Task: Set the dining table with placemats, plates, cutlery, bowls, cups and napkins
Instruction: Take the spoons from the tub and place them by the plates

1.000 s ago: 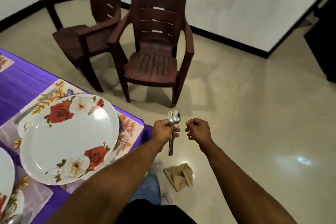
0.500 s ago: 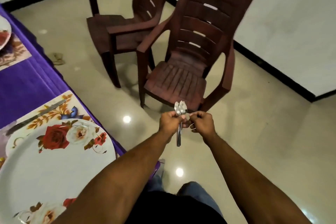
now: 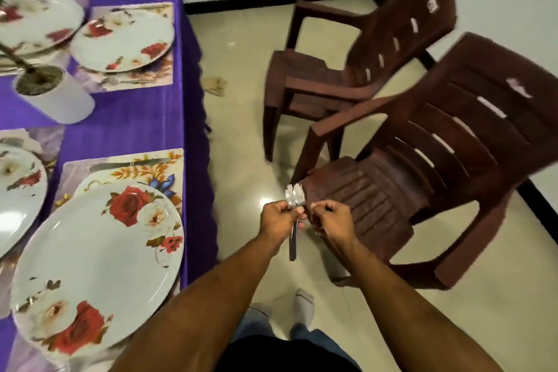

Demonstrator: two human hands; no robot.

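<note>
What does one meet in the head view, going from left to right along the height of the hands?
Rose plate → purple tablecloth edge → left hand, closed on the spoons → right hand → near brown chair.

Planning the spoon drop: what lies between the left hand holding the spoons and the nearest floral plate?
In the head view, only the purple tablecloth's hanging edge and bare floor separate the left hand, gripping the spoons, from the nearest plate.

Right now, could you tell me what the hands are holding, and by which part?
The left hand grips shiny metal spoons around their upper handles, bowls upward. The right hand holds nothing visible.
</note>
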